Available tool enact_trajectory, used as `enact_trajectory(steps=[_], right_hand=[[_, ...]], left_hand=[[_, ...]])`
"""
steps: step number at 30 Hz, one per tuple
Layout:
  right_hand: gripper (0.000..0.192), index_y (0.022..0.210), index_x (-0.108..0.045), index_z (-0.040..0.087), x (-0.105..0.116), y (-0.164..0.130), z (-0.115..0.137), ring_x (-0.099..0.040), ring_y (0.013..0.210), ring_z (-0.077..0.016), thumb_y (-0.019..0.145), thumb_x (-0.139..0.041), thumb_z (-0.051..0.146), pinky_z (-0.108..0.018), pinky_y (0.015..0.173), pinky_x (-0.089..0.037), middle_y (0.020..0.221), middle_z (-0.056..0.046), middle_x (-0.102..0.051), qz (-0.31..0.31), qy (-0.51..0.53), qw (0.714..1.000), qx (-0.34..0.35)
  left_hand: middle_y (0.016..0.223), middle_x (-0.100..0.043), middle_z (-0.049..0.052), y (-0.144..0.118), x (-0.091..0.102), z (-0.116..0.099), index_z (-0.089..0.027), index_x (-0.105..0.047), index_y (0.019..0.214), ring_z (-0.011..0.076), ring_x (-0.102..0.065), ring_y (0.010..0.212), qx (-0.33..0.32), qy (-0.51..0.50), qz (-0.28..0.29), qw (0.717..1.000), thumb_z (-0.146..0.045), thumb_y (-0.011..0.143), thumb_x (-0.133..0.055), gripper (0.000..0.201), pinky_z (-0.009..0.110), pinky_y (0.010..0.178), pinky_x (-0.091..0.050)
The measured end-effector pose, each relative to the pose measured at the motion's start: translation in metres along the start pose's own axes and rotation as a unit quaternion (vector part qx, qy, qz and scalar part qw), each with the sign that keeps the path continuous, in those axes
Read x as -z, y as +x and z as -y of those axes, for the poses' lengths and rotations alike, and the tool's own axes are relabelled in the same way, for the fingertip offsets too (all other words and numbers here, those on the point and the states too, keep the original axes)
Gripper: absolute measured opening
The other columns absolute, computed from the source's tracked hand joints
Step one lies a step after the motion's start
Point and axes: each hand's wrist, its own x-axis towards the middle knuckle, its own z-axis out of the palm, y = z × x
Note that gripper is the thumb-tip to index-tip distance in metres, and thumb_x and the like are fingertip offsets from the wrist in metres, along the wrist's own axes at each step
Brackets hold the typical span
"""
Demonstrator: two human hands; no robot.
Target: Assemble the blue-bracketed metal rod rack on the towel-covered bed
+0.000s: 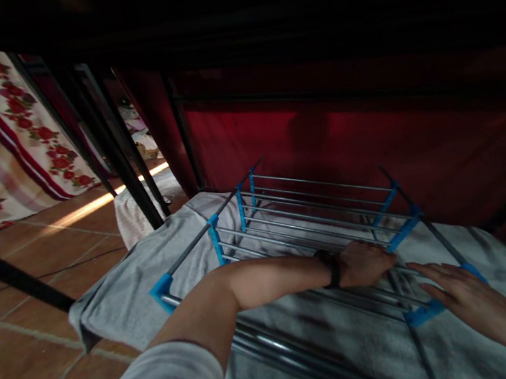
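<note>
Terracotta tile floor point(30, 346); left hand point(367, 263) clenched on metal rack point(313, 218), right hand point(465, 291) flat, released.

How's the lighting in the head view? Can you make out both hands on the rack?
Head view: dim overall, top of frame nearly black; a bright sun strip crosses the floor at left. Left hand and right hand show on the rack, slightly soft; straight rails bow from lens distortion.
</note>
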Motion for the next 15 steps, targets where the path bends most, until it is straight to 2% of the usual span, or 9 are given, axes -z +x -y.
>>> enact_trajectory(steps=[2, 5, 7, 9, 11, 12, 13, 15], right_hand=[[0.049, 0.133, -0.061, 0.027, -0.002, 0.001, -0.003, -0.063, 0.119, -0.0317, 0.096, -0.04, 0.049, -0.056, 0.107, -0.048, 0.127, -0.008, -0.069, 0.004, 0.004, 1.0, -0.008], [0.05, 0.136, -0.06, 0.029, -0.003, 0.001, -0.008, -0.061, 0.122, -0.0313, 0.095, -0.042, 0.052, -0.055, 0.109, -0.046, 0.131, -0.007, -0.067, 0.003, 0.011, 1.0, -0.016], [0.051, 0.137, -0.058, 0.03, -0.004, 0.001, -0.009, -0.06, 0.124, -0.0308, 0.094, -0.043, 0.054, -0.054, 0.11, -0.046, 0.132, -0.005, -0.066, 0.003, 0.019, 1.0, -0.016], [0.052, 0.14, -0.055, 0.032, -0.005, 0.004, -0.005, -0.058, 0.127, -0.0296, 0.095, -0.043, 0.054, -0.052, 0.111, -0.046, 0.137, -0.004, -0.063, 0.008, 0.028, 1.0, -0.011], [0.053, 0.142, -0.052, 0.033, -0.004, 0.013, 0.007, -0.056, 0.13, -0.0291, 0.095, -0.043, 0.055, -0.05, 0.111, -0.046, 0.141, -0.004, -0.059, 0.006, 0.036, 0.999, -0.005], [0.053, 0.143, -0.051, 0.032, -0.003, 0.02, 0.017, -0.054, 0.132, -0.029, 0.095, -0.043, 0.055, -0.05, 0.112, -0.045, 0.144, -0.005, -0.057, 0.005, 0.04, 0.999, 0.001], [0.054, 0.143, -0.051, 0.031, -0.002, 0.029, 0.03, -0.053, 0.133, -0.029, 0.095, -0.043, 0.055, -0.049, 0.113, -0.044, 0.145, -0.006, -0.056, 0.007, 0.045, 0.999, 0.008], [0.053, 0.142, -0.052, 0.028, 0.001, 0.05, 0.061, -0.052, 0.134, -0.0284, 0.097, -0.042, 0.054, -0.049, 0.113, -0.044, 0.145, -0.008, -0.055, 0.025, 0.058, 0.997, 0.034]], left_hand=[[0.121, -0.068, 0.013, -0.02, 0.018, 0.008, -0.015, -0.056, 0.128, 0.0291, -0.064, 0.11, 0.016, 0.018, 0.0, 1.0, -0.031, 0.092, -0.06, 0.04, 0.042, 0.093, -0.049], [0.131, -0.064, 0.012, -0.065, 0.061, 0.029, -0.017, -0.051, 0.138, 0.0289, -0.059, 0.12, 0.044, 0.025, -0.024, 0.998, -0.039, 0.095, -0.056, 0.048, 0.044, 0.103, -0.044], [0.132, -0.063, 0.011, -0.103, 0.095, 0.052, -0.018, -0.054, 0.137, 0.0285, -0.058, 0.121, 0.104, 0.025, -0.067, 0.992, -0.037, 0.096, -0.055, 0.045, 0.044, 0.106, -0.042], [0.136, -0.061, 0.012, -0.145, 0.125, 0.082, -0.017, -0.055, 0.136, 0.0268, -0.056, 0.124, 0.193, -0.006, -0.141, 0.971, -0.037, 0.097, -0.052, 0.044, 0.041, 0.107, -0.041], [0.134, -0.062, 0.012, -0.189, 0.144, 0.114, -0.015, -0.056, 0.132, 0.0242, -0.058, 0.121, 0.295, -0.084, -0.232, 0.923, -0.04, 0.096, -0.054, 0.044, 0.036, 0.104, -0.043], [0.13, -0.064, 0.013, -0.21, 0.148, 0.129, -0.012, -0.058, 0.129, 0.0234, -0.06, 0.115, 0.349, -0.13, -0.281, 0.884, -0.041, 0.095, -0.054, 0.044, 0.035, 0.1, -0.046], [0.124, -0.066, 0.013, -0.23, 0.149, 0.142, -0.011, -0.059, 0.125, 0.023, -0.062, 0.109, 0.4, -0.183, -0.309, 0.843, -0.041, 0.095, -0.055, 0.043, 0.035, 0.096, -0.048], [0.117, -0.068, 0.011, -0.264, 0.141, 0.161, -0.013, -0.063, 0.117, 0.022, -0.063, 0.099, 0.48, -0.304, -0.318, 0.759, -0.044, 0.092, -0.058, 0.04, 0.034, 0.087, -0.051]])
